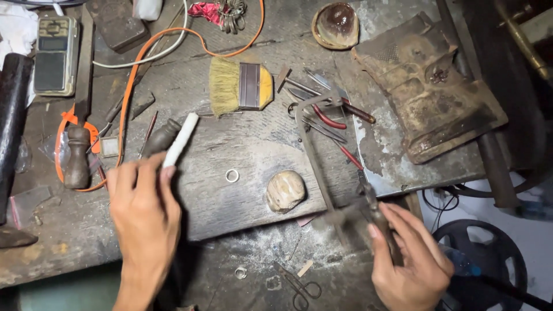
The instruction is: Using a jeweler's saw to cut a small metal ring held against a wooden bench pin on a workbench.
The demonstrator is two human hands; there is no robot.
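Observation:
My left hand (144, 204) holds a white cylindrical stick (181, 140) between thumb and fingers, its tip pointing up and right over the worn wooden bench (242, 150). My right hand (410, 259) grips the dark handle of a metal saw frame (315, 151), which reaches up across the bench toward a pile of tools. Between the hands lie a small metal ring (232, 175) and a rounded beige lump (285, 190).
A yellow-handled bristle brush (239, 86), pliers and files (331, 115), an orange cable (129, 80), a digital scale (55, 55), a wooden-handled tool (76, 156), a rusty block (432, 86) and a brown bowl (336, 25) crowd the bench. Scissors (299, 286) and another ring (240, 272) lie on the lower tray.

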